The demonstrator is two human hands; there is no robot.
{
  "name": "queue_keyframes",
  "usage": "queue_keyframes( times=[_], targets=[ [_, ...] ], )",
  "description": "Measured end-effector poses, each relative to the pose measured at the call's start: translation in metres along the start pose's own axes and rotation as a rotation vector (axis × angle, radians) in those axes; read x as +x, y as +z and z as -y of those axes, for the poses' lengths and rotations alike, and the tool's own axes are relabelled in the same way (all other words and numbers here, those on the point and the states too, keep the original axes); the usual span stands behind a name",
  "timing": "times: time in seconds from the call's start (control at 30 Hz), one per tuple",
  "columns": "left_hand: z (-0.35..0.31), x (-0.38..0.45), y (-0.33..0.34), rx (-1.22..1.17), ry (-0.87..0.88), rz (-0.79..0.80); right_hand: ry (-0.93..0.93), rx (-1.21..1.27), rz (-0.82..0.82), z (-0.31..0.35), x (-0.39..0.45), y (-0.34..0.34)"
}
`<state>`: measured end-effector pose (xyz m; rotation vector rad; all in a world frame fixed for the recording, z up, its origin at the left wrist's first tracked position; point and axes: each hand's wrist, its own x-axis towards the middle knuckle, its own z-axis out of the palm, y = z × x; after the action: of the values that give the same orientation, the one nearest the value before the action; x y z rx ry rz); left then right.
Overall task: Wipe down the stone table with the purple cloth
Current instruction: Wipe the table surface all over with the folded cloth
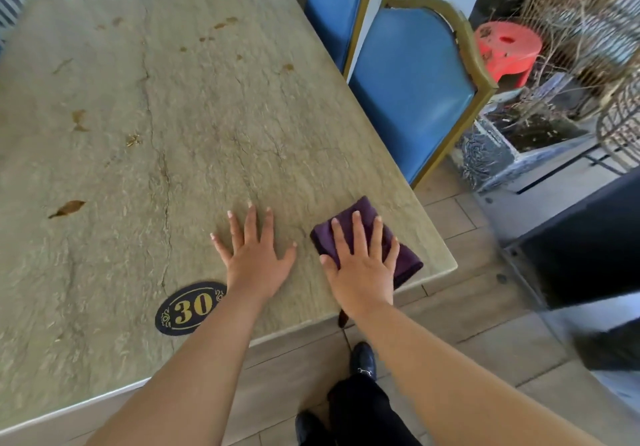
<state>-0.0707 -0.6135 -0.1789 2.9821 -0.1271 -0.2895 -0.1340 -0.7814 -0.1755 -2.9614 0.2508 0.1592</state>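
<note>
The right hand [363, 265] presses flat, fingers wide, on the purple cloth [408, 262] near the stone table [207, 116] corner. The left hand [256, 255] lies flat, holding nothing. Push slowly toward the brown spots [67, 208].

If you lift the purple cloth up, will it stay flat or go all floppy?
Probably floppy: the cloth lies folded in soft layers under the right hand. It looks light, being thin. Pushed, it should slide along the table rather than roll.
</note>
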Motion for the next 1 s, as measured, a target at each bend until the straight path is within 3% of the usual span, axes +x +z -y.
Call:
queue_keyframes(
  times=[0.13,0.2,0.27,0.4,0.47,0.5,0.63,0.73,0.8,0.93,1.0],
  targets=[
    [-0.010,0.010,-0.003,-0.095,-0.053,-0.060,-0.594,-0.108,0.009,-0.034,-0.010,0.004],
    [-0.010,0.021,-0.006,-0.095,-0.057,-0.083,-0.667,-0.136,0.048,-0.061,0.018,-0.005],
    [-0.008,0.036,-0.010,-0.082,-0.048,-0.088,-0.513,-0.148,0.045,-0.073,0.051,-0.014],
    [0.007,0.075,-0.022,-0.073,-0.138,-0.056,0.092,-0.016,0.026,-0.031,0.118,-0.020],
    [0.023,0.097,-0.029,-0.072,-0.256,-0.026,0.162,0.030,0.099,0.015,0.143,-0.020],
    [0.027,0.100,-0.030,-0.072,-0.284,-0.017,0.067,-0.001,0.101,0.031,0.141,-0.017],
    [0.036,0.106,-0.026,-0.022,-0.318,-0.059,-0.708,-0.106,0.048,0.047,0.171,-0.006],
    [0.036,0.107,-0.023,-0.041,-0.338,-0.111,-0.979,-0.152,0.092,0.036,0.234,-0.017],
    [0.037,0.108,-0.023,-0.045,-0.347,-0.113,-0.878,-0.153,0.091,0.042,0.279,-0.022],
    [0.036,0.108,-0.024,-0.043,-0.343,-0.127,-0.363,-0.048,0.126,0.087,0.336,-0.027],
    [0.035,0.107,-0.024,-0.045,-0.345,-0.136,-0.317,-0.059,0.166,0.113,0.334,-0.026]
  ],
)
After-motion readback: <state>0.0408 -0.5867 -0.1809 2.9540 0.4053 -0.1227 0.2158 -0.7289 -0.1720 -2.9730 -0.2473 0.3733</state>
